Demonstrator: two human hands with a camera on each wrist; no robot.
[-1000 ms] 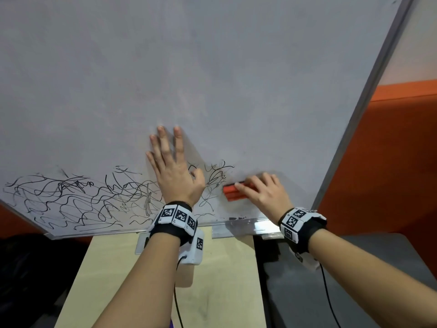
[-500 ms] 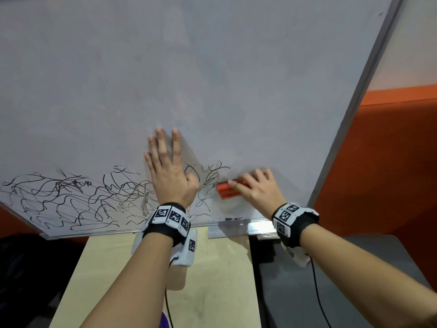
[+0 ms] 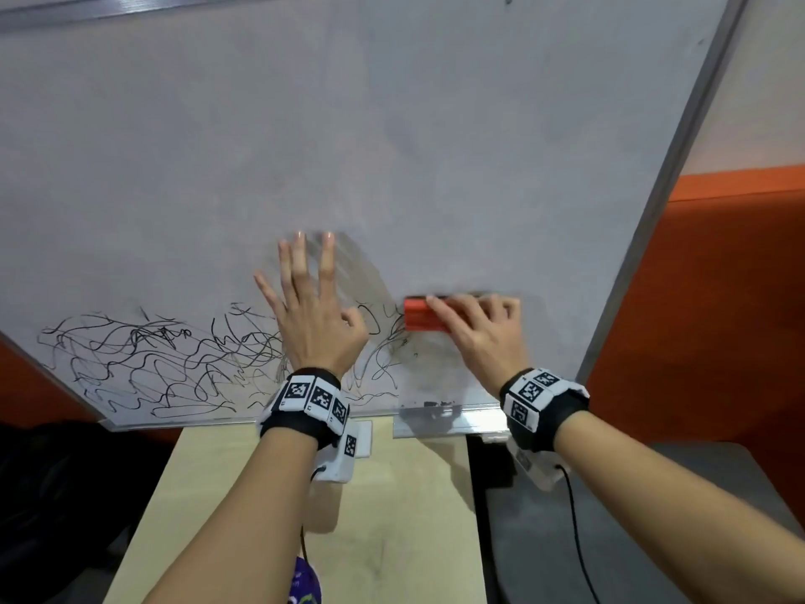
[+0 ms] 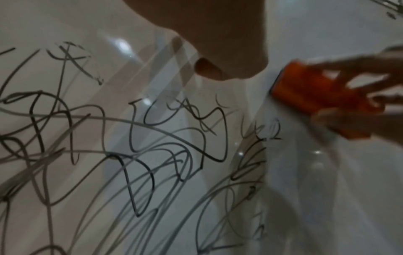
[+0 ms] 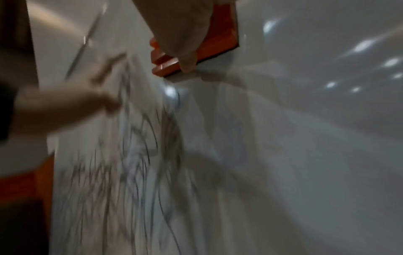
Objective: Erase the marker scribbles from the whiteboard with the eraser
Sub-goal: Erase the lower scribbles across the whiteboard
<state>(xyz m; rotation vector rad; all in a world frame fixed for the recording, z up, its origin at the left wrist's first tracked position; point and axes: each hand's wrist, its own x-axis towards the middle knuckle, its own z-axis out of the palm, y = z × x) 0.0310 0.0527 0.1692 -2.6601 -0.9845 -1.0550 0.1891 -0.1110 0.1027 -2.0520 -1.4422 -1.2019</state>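
Black marker scribbles [image 3: 165, 368] [image 4: 152, 155] [image 5: 135, 155] cover the lower left of the whiteboard [image 3: 392, 146]. My left hand [image 3: 311, 307] lies flat on the board with straight, spread fingers, over the scribbles' right part. My right hand [image 3: 475, 329] grips the orange eraser [image 3: 422, 318] [image 4: 316, 96] [image 5: 220, 34] and presses it against the board, just right of the last scribbles. The eraser's felt side is against the board. The board right of the eraser [image 3: 544, 298] shows no marks.
The board's aluminium frame [image 3: 679, 167] runs down the right; a marker tray [image 3: 448, 422] sits at its lower edge. Below stand a light wooden table [image 3: 392, 516] and a dark grey surface [image 3: 653, 516]. An orange wall [image 3: 718, 298] lies to the right.
My right hand has slid the eraser up the board, from level with the scribbles' middle to their top edge. The left hand stays flat on the board.
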